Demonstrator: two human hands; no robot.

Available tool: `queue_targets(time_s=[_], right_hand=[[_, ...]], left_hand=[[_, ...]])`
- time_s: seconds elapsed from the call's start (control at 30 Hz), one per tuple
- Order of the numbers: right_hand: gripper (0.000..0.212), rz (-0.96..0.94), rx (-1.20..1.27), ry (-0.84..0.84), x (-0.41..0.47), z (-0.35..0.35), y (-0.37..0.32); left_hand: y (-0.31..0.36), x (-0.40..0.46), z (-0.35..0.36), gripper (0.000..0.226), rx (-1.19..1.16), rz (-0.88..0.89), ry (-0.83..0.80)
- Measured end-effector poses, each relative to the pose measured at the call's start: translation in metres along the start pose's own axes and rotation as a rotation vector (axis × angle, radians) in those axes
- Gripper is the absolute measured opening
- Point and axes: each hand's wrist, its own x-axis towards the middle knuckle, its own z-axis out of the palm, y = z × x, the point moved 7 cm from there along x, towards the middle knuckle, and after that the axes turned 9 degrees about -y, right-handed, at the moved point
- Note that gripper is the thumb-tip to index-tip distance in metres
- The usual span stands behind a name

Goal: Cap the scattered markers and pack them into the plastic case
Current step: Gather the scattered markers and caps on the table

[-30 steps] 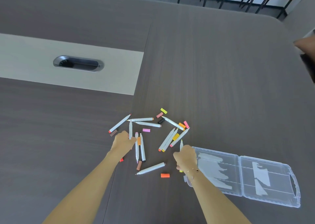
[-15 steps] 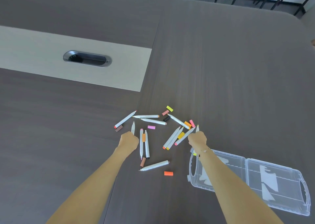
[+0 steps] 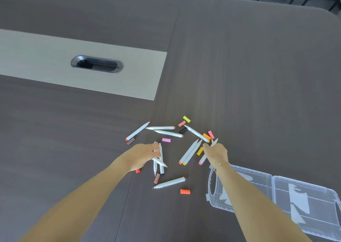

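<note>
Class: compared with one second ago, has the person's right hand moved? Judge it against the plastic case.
Yes. The right hand has moved away from the case, farther up the table into the scattered markers, and now grips a marker.

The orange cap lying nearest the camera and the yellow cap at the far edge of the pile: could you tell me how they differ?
The orange cap lies level across the view; the yellow cap lies slanted. The orange cap sits apart, nearest the plastic case; the yellow cap lies right beside a salmon-pink cap. Both are loose on the table, off any marker, untouched by either hand.
</note>
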Motion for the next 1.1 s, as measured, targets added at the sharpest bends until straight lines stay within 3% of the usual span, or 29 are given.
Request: queue_targets(time_s=[0.23,0.4,0.53,0.63,0.77,0.9,1.0,1.1], right_hand=[[0.026,-0.033,-0.058,0.175,-0.006,-0.032,-0.005],[0.022,-0.107,0.079,0.068,-0.002,-0.026,-0.001],[0.016,-0.122,0.005,0.007,-0.004,-0.011,0.001],[0.018,-0.09,-0.039,-0.066,-0.006,0.008,-0.002],[0.022,-0.094,-0.089,-0.081,-0.015,0.031,-0.01],[0.035,-0.089,-0.053,0.022,-0.026,0.036,-0.019],[0.045,-0.091,-0.051,0.052,-0.027,0.04,-0.023],[0.042,-0.076,-0.089,0.045,-0.027,0.049,-0.025]], left_hand=[[0.028,0.009,-0.013,0.039,0.346,0.183,-0.15],[0.031,0.012,-0.011,0.027,0.391,0.207,-0.169],[0.037,0.011,-0.009,0.027,0.362,0.156,-0.188],[0.026,0.01,-0.014,0.029,0.211,-0.017,-0.078],[-0.005,-0.001,-0.026,0.03,-0.218,-0.46,0.186],[-0.002,0.002,-0.014,0.028,-0.838,-0.493,0.294],[0.01,0.004,-0.002,0.03,-0.978,-0.619,0.298],[0.021,0.005,0.002,0.031,-0.912,-0.701,0.256]])
